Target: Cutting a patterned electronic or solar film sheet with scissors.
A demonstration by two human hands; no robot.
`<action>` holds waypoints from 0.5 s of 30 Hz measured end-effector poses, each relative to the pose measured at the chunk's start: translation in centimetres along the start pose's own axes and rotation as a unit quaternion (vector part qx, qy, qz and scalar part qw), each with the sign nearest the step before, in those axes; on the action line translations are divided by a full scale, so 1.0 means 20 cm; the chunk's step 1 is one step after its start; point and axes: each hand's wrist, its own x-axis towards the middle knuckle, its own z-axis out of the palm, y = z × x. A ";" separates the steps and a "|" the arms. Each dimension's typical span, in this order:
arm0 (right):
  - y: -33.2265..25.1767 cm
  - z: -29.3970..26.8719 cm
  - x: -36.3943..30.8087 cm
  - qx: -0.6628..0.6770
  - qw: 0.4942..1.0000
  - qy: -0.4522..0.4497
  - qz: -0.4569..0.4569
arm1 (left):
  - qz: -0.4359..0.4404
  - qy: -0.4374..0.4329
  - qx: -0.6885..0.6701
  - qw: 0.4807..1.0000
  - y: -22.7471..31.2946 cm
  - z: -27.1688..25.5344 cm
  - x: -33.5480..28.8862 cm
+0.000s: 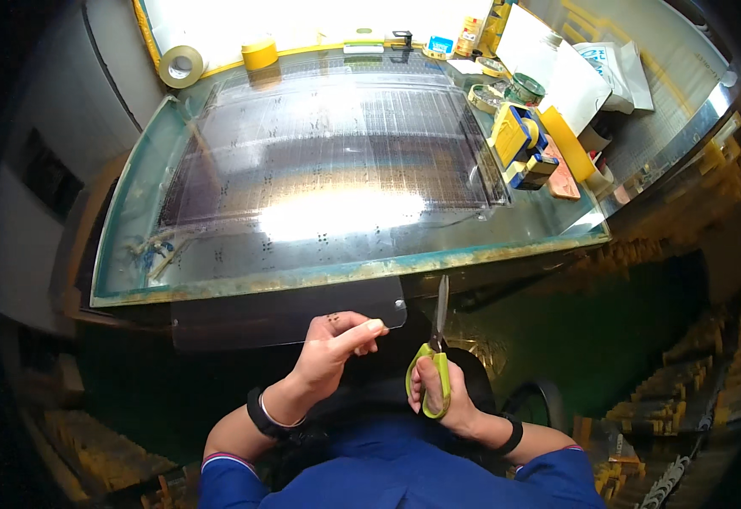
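My left hand (334, 349) pinches the near right corner of a clear plastic sheet (290, 316) between thumb and fingers. The sheet is see-through with rounded corners, and it stretches left in front of the table's near edge. In my right hand (443, 392) is a pair of scissors (440, 335) with lime-green handles. My fingers are wrapped through the handle loops. The blades point up and away from me, look closed together, and stand apart from the sheet, just to the right of its corner.
Ahead lies a glass-topped table (302, 270) with glare on it. A tape dispenser (523, 144) and several tape rolls stand at its right, a yellow roll (260, 54) and a wide tape roll (182, 67) at the back left. Stacked cartons (663, 399) lie at lower right.
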 end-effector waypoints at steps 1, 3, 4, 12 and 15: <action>0.02 -0.02 0.01 0.001 1.000 -0.002 -0.004 | -0.002 0.008 0.007 1.000 0.00 -0.02 -0.02; 0.04 -0.06 0.05 -0.177 0.969 0.025 -0.171 | 0.019 0.072 -0.006 0.997 0.03 -0.07 -0.09; 0.01 -0.07 0.05 -0.234 0.952 0.036 -0.192 | 0.035 0.137 -0.022 0.990 0.05 -0.11 -0.13; -0.19 -0.06 0.13 -0.322 0.913 -0.012 -0.251 | 0.267 0.414 0.101 0.864 0.32 -0.41 -0.40; -0.24 -0.03 0.14 -0.342 0.899 -0.030 -0.272 | 0.313 0.446 0.096 0.833 0.35 -0.59 -0.43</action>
